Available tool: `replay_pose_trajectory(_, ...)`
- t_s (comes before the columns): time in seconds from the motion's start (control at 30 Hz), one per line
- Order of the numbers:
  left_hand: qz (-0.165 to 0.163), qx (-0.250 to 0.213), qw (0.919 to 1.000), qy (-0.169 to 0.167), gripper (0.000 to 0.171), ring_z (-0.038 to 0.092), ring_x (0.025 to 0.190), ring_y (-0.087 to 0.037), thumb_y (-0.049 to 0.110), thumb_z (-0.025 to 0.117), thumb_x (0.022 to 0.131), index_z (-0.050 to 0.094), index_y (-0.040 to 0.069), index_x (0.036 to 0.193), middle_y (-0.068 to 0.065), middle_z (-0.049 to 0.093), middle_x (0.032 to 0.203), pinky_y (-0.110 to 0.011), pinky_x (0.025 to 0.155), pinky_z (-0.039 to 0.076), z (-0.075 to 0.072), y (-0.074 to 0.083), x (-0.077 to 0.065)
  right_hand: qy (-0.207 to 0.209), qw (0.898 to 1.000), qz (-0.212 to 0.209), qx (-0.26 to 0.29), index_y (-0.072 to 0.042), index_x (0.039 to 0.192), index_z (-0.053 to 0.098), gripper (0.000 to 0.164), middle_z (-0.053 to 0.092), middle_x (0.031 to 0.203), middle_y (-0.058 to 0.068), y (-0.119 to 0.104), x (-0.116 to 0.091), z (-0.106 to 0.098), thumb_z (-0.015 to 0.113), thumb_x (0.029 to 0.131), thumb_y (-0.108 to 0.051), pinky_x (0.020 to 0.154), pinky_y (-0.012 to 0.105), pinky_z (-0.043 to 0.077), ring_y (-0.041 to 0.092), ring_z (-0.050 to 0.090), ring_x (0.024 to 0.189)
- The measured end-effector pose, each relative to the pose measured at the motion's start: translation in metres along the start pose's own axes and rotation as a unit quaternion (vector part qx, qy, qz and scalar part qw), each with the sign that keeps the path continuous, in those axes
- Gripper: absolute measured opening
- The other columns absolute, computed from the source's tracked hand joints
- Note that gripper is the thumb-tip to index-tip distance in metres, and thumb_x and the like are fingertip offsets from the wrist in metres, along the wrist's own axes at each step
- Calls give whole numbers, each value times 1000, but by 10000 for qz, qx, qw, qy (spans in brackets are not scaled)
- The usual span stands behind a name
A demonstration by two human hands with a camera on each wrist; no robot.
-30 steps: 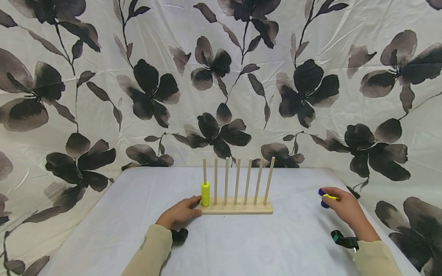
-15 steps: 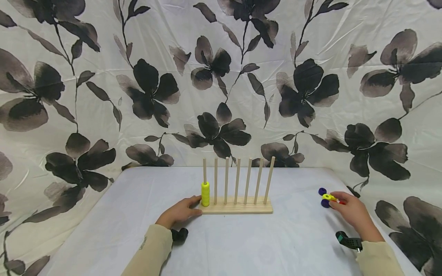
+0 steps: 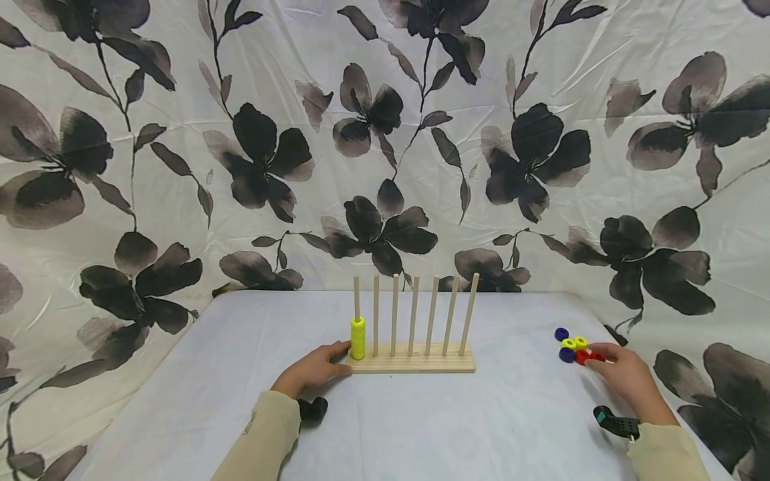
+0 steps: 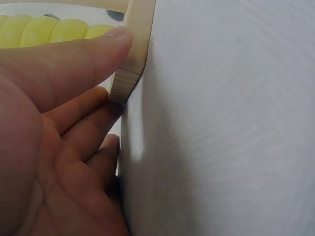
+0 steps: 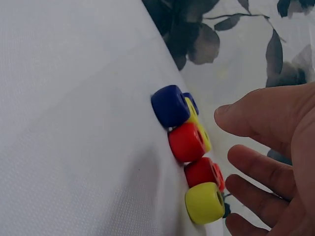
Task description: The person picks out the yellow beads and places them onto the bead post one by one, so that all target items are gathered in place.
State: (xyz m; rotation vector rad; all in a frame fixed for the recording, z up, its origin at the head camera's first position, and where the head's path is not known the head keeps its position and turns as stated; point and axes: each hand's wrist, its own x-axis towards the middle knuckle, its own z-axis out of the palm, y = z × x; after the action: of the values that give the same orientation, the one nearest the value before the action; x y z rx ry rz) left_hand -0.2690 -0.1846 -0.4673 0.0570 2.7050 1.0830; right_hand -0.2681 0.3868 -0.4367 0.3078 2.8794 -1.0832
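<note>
A wooden peg stand (image 3: 415,364) with a row of upright pegs stands mid-table. Bright yellow beads (image 3: 357,339) are stacked on its leftmost peg. My left hand (image 3: 314,367) grips the left end of the base; in the left wrist view the thumb lies over one edge with fingers (image 4: 88,123) behind. At the right, my right hand (image 3: 628,377) hovers by a cluster of loose beads, thumb and fingers spread with nothing between them. In the right wrist view the cluster shows blue beads (image 5: 170,105), red beads (image 5: 187,142) and a yellow bead (image 5: 204,202), fingertips close beside them.
White cloth covers the table (image 3: 421,427). Behind it hangs a floral curtain (image 3: 385,133). A dark strap camera (image 3: 615,422) sits on the right wrist and another camera (image 3: 313,411) on the left.
My right hand has let go of a yellow bead among the others and drawn back to the right, uncovering yellow and red beads. The left hand and stand have stayed put.
</note>
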Motion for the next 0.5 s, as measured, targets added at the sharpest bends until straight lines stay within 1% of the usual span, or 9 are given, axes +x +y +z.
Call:
replay_pose_trajectory(0.1,0,24,10000,2,69,25,146,-40,34,70,87,42,19,148,-14,34,157,-63,115,22,0,0,0,-81,9999,92,29,4,140,42,62,34,141,38,2,1,0,62,94,-34,99,63,41,53,38,120)
replay_pose_trajectory(0.23,-1,16,10000,10,69,24,146,-40,35,70,87,42,20,148,-14,32,157,-64,115,21,0,0,0,-184,9996,210,47,4,141,42,67,36,138,38,5,2,-1,64,92,-36,92,58,46,50,41,114)
replay_pose_trajectory(0.33,12,20,10000,24,69,24,146,-40,35,70,87,42,21,148,-14,32,157,-64,115,21,0,1,-1,-183,9996,226,11,4,140,43,66,37,136,38,7,3,-1,65,91,-35,86,53,48,47,42,110)
replay_pose_trajectory(0.5,59,47,10000,25,68,25,146,-40,34,70,88,42,20,148,-15,33,157,-62,116,22,0,1,-1,-149,9996,127,-223,6,136,47,60,38,134,39,8,1,-1,64,92,-30,83,52,47,46,42,106)
